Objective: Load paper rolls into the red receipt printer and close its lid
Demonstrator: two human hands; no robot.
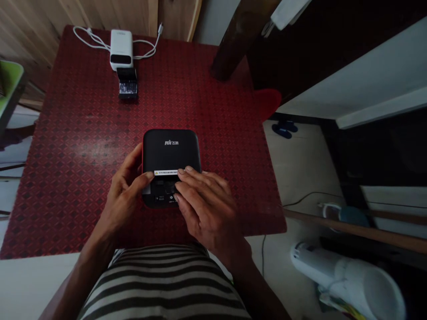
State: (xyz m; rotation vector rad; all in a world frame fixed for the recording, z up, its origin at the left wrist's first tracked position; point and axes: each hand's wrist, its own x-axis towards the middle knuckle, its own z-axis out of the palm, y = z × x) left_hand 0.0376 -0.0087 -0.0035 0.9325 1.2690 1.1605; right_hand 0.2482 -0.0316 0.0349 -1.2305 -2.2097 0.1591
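A black square device [171, 153] with rounded corners and a white logo lies on the red patterned table [83, 146], its port side facing me. My left hand [125, 193] grips its left side, thumb pressed on the near top edge by a white warning label. My right hand [203, 202] rests on the near right part, fingers curled over the ports and covering them partly.
At the table's far end stand a white power bank [121, 49] with a white cable [93, 38] and a small black adapter [127, 83]. A green chair [10, 84] is at left. A white appliance [350, 278] lies on the floor at right, beside dark furniture.
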